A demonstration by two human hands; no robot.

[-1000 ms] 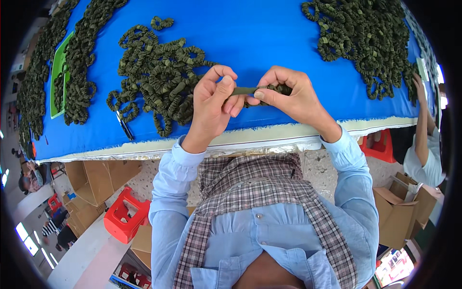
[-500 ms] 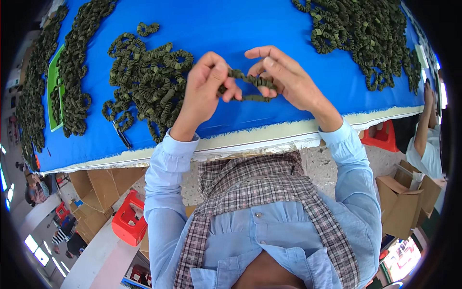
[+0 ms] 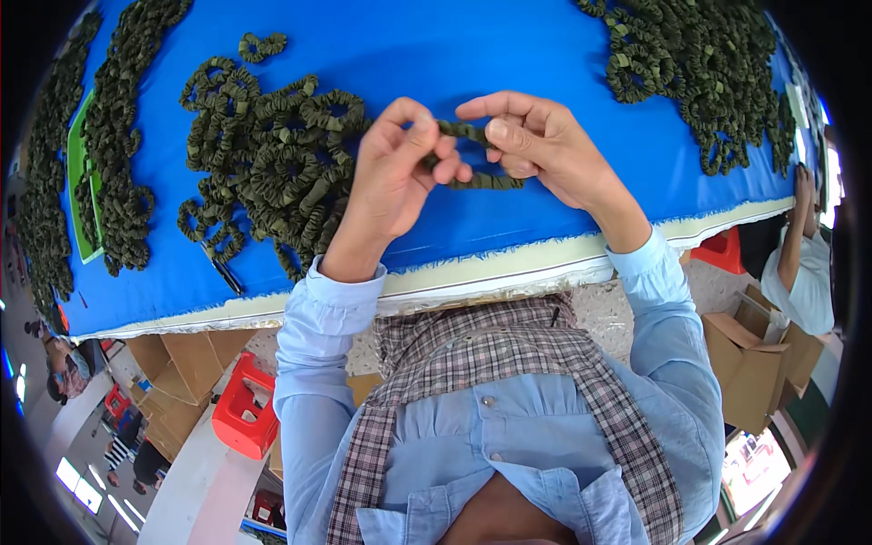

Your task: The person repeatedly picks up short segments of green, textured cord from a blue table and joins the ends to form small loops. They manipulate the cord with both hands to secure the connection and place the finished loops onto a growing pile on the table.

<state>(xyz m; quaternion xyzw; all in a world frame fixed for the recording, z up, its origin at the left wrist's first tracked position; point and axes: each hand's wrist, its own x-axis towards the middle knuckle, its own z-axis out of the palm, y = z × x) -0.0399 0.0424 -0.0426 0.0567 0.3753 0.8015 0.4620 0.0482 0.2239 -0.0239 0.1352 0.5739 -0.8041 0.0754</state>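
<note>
Above the blue cloth I stretch a dark green scrunchie [image 3: 489, 182] between my two hands. My left hand [image 3: 392, 173] pinches its left side, with the fingertips curled over it. On the other side, the thumb and forefinger of my right hand [image 3: 556, 150] grip its upper band. The lower band of the scrunchie hangs in a nearly flat line below my fingers. Just left of my left hand lies a heap of matching scrunchies [image 3: 272, 154], and one loose scrunchie [image 3: 262, 46] rests behind it. A thin black tool [image 3: 225, 272], its kind unclear, lies at the heap's near edge.
More scrunchies [image 3: 123, 145] lie in long piles at the left, around a green tray [image 3: 80, 182]. Another big pile [image 3: 699, 77] is at the back right. Red stools [image 3: 245, 406] and cardboard boxes [image 3: 749, 363] stand below the table edge. A co-worker's arm [image 3: 799, 227] reaches in at the right.
My right thumb and forefinger have closed onto the scrunchie's upper band. The scrunchie's loop is opened wider, and its lower band now runs straighter. The view has shifted slightly.
</note>
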